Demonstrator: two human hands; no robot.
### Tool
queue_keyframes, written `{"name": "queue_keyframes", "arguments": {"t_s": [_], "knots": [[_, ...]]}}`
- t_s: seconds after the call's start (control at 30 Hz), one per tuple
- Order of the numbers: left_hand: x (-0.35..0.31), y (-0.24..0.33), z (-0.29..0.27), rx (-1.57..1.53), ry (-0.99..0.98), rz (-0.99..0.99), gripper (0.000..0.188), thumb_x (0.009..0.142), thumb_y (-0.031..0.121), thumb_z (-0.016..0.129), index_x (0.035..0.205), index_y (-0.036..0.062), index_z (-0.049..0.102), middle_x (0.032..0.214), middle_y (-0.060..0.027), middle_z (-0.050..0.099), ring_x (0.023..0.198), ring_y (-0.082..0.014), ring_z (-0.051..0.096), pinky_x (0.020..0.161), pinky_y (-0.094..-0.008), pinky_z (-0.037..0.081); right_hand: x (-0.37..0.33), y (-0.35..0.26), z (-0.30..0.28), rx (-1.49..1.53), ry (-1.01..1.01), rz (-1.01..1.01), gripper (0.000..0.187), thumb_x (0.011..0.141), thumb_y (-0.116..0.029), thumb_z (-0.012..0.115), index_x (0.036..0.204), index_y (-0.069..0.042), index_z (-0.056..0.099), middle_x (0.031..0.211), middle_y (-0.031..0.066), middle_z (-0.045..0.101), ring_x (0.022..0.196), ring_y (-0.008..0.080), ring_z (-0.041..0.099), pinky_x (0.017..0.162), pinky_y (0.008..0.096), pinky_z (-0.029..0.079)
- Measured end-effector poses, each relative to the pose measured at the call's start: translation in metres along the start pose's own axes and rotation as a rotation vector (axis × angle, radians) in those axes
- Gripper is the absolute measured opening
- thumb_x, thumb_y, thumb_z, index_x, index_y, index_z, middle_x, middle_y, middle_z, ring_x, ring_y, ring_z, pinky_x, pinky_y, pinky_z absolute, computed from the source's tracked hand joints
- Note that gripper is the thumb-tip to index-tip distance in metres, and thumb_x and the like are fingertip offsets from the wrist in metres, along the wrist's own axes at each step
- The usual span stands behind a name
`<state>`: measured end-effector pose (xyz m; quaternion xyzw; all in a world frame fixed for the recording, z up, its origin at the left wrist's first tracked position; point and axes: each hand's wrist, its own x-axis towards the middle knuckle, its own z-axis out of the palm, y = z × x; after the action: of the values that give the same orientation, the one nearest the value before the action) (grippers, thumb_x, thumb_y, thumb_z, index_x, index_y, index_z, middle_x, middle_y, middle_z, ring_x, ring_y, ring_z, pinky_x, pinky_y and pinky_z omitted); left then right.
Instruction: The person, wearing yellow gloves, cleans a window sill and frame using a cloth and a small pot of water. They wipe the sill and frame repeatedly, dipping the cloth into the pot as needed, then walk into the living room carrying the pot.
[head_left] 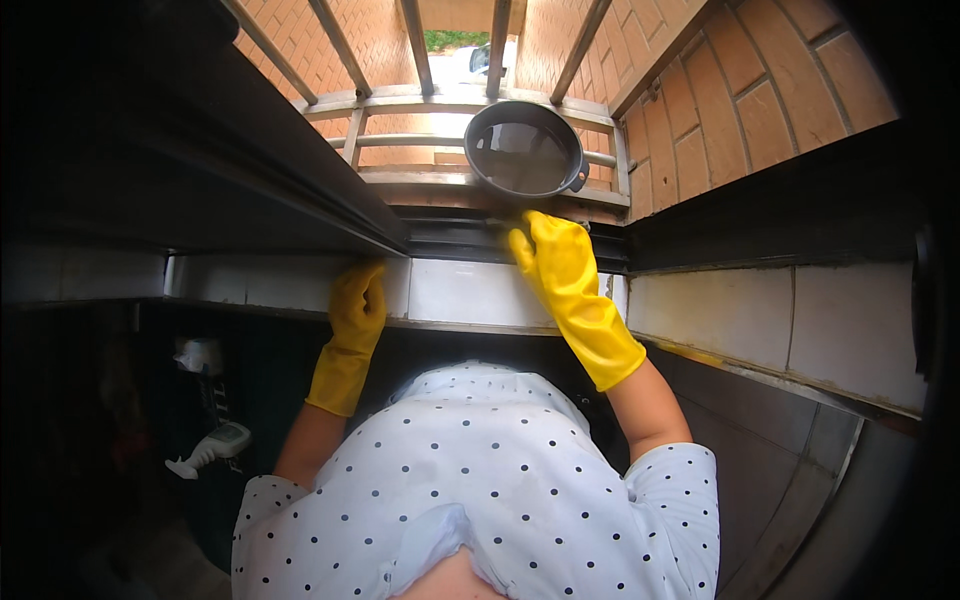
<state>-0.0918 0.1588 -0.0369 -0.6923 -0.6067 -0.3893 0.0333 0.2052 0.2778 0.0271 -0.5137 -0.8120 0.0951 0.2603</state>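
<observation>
Both my hands wear yellow rubber gloves. My right hand point(560, 260) is at the dark window track point(455, 232), its fingers bent and pressed together over the rail. Motion smears the fingertips, and whatever they may hold is hidden. On the white tiled sill point(470, 290), my left hand point(358, 298) rests near the window's dark frame with its fingers curled in; what is inside them, if anything, does not show. Beyond the track, a round dark pot point(522, 150) with liquid in it sits by the metal bars, just past my right hand.
Metal window bars point(410, 45) close off the outside, between brick walls point(745, 90). A dark window panel point(250, 170) stands on the left, above the sill. Down at the lower left is a pale spray-bottle-shaped thing point(215, 447) in shadow.
</observation>
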Motion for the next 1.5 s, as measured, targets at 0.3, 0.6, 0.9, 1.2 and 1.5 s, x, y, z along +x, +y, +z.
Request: {"name": "queue_keyframes", "arguments": {"t_s": [0.3,0.6,0.9,1.2,1.5], "knots": [[-0.002,0.001,0.001,0.043,0.005,0.013,0.030,0.094,0.002,0.072,0.123,0.0101,0.070,0.119,-0.0083,0.071,0.106,-0.0277,0.067,0.086,-0.0337,0.053,0.019,0.018,0.071,-0.154,0.045,-0.135,0.010,0.077,-0.022,0.077,0.071,-0.013,0.077,0.072,0.0097,0.071,0.071,0.0308,0.070,0.065,0.0425,0.053],[0.007,0.015,-0.009,0.052,-0.128,-0.122,0.024,0.097,-0.003,0.065,0.118,0.0074,0.071,0.113,-0.0090,0.071,0.103,-0.0276,0.066,0.086,-0.0362,0.054,0.016,0.021,0.066,-0.054,0.137,-0.192,0.004,0.069,-0.013,0.074,0.068,-0.010,0.071,0.070,0.0112,0.066,0.069,0.0334,0.066,0.064,0.0436,0.052],[0.006,0.015,-0.011,0.041,-0.189,-0.196,0.024,0.095,-0.007,0.061,0.114,0.0042,0.072,0.108,-0.0129,0.072,0.098,-0.0296,0.067,0.087,-0.0365,0.054,0.014,0.013,0.062,-0.101,0.110,-0.150,0.012,0.074,-0.012,0.078,0.075,-0.006,0.067,0.076,0.0145,0.066,0.075,0.0362,0.064,0.070,0.0440,0.052],[-0.007,0.002,-0.010,0.126,-0.202,-0.169,0.022,0.094,-0.007,0.061,0.111,0.0011,0.073,0.100,-0.0164,0.074,0.088,-0.0323,0.071,0.079,-0.0359,0.056,0.017,0.008,0.054,-0.011,0.084,-0.122,0.012,0.073,-0.007,0.076,0.077,-0.006,0.065,0.078,0.0154,0.063,0.076,0.0375,0.062,0.069,0.0455,0.049],[-0.011,-0.005,-0.009,0.104,-0.194,-0.045,0.031,0.092,-0.004,0.069,0.122,0.0034,0.069,0.099,-0.0147,0.070,0.078,-0.0282,0.067,0.068,-0.0341,0.052,0.019,0.018,0.033,0.290,0.052,-0.073,0.008,0.073,-0.004,0.069,0.080,-0.005,0.066,0.078,0.0146,0.066,0.078,0.0384,0.063,0.072,0.0448,0.051]]}}
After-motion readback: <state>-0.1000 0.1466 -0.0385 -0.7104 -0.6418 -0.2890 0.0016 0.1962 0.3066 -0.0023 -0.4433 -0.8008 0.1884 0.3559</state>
